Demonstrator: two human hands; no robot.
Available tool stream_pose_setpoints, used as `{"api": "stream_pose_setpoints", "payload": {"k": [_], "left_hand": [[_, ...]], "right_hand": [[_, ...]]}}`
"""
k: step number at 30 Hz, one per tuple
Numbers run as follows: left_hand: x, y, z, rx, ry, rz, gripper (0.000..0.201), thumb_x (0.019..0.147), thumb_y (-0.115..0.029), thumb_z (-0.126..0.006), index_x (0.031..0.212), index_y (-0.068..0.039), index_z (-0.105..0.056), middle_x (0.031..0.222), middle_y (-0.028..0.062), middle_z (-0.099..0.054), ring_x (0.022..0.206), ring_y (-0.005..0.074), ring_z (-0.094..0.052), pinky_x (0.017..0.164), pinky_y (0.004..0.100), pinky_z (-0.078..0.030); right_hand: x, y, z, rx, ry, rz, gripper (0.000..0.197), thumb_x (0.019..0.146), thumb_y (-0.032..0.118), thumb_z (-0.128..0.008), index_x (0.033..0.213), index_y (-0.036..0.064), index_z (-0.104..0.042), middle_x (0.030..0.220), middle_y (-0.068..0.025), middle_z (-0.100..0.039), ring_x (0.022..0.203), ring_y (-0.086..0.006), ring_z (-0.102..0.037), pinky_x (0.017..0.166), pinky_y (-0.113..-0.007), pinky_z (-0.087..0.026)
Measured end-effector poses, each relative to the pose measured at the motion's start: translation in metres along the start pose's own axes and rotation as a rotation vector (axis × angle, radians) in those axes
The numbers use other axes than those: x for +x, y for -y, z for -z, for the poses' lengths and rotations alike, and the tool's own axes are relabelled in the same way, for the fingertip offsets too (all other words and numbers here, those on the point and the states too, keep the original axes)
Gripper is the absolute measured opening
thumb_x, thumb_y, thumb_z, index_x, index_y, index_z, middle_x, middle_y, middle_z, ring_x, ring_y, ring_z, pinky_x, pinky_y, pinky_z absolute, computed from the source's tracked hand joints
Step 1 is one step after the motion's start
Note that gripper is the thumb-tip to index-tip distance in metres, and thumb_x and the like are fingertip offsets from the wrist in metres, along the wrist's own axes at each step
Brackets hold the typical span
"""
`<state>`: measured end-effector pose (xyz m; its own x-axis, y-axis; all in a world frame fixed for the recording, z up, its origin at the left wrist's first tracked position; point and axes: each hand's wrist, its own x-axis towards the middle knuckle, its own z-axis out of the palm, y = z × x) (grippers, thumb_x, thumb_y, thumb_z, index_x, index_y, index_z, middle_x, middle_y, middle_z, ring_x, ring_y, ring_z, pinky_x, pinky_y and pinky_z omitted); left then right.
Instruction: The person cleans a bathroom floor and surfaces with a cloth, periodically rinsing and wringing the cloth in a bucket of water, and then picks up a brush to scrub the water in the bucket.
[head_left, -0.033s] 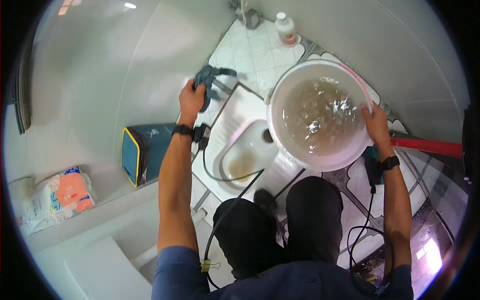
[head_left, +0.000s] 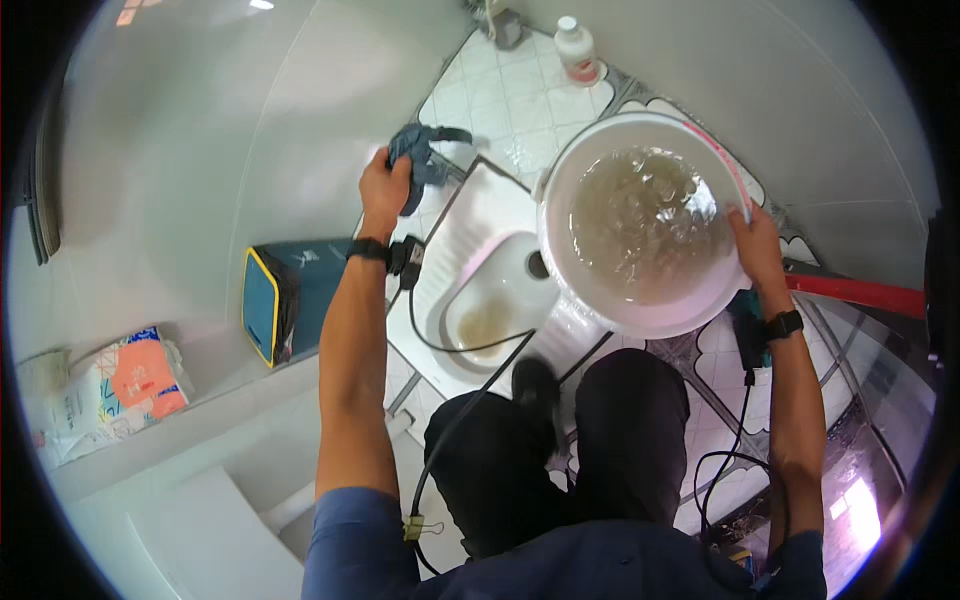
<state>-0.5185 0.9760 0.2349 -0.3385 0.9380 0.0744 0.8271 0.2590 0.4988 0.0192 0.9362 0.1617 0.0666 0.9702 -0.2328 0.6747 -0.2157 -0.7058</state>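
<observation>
My left hand is closed around a crumpled dark grey-blue cloth, whose loose ends hang past the fingers. On the right, my right hand grips the right rim of a round white bucket, thumb over the edge. Cloudy, rippling water fills part of it. The bucket overlaps the right side of a white squat toilet set in the floor; I cannot tell whether it is held up or resting. A brownish patch marks the toilet's bowl.
A blue bin with a yellow edge stands by the left wall. A white bottle is in the far corner. At the right lies a red pole. A printed paper package sits on the left ledge. Black cables run along my arms.
The ripples and glints on the water have shifted. More of my shoe shows between my knees. Both hands keep their grips.
</observation>
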Motion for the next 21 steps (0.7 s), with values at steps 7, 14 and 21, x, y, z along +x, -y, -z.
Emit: {"api": "stream_pose_setpoints", "payload": {"k": [7,14,21], "left_hand": [[0.004,-0.007,-0.081,-0.501,0.067,0.067,0.028,0.083,-0.025,-0.064,0.093,0.001,-0.064,0.071,0.0088,-0.064,0.065,0.0136,-0.053,0.061,0.0321,-0.045],[0.049,0.030,-0.124,-0.626,-0.163,0.013,0.033,0.091,-0.023,-0.060,0.112,0.003,-0.058,0.093,0.0122,-0.066,0.082,0.0175,-0.058,0.077,0.0300,-0.047],[0.093,0.107,-0.168,0.035,-0.246,-0.099,0.064,0.084,-0.042,-0.066,0.128,0.002,-0.050,0.131,0.0334,-0.046,0.118,0.0465,-0.047,0.100,0.0472,-0.039]], "right_hand": [[-0.003,0.003,0.004,0.186,-0.002,-0.008,0.033,0.095,0.025,-0.053,0.112,-0.0028,-0.060,0.090,-0.0161,-0.068,0.078,-0.0197,-0.063,0.073,-0.033,-0.048],[-0.013,0.029,0.013,0.151,0.052,-0.064,0.034,0.096,0.024,-0.052,0.114,-0.0039,-0.059,0.095,-0.0135,-0.068,0.083,-0.0162,-0.060,0.078,-0.031,-0.047],[-0.015,0.045,0.015,0.146,0.080,-0.203,0.035,0.097,0.023,-0.052,0.118,-0.0043,-0.057,0.099,-0.0137,-0.067,0.091,-0.0135,-0.057,0.083,-0.030,-0.046]]}}
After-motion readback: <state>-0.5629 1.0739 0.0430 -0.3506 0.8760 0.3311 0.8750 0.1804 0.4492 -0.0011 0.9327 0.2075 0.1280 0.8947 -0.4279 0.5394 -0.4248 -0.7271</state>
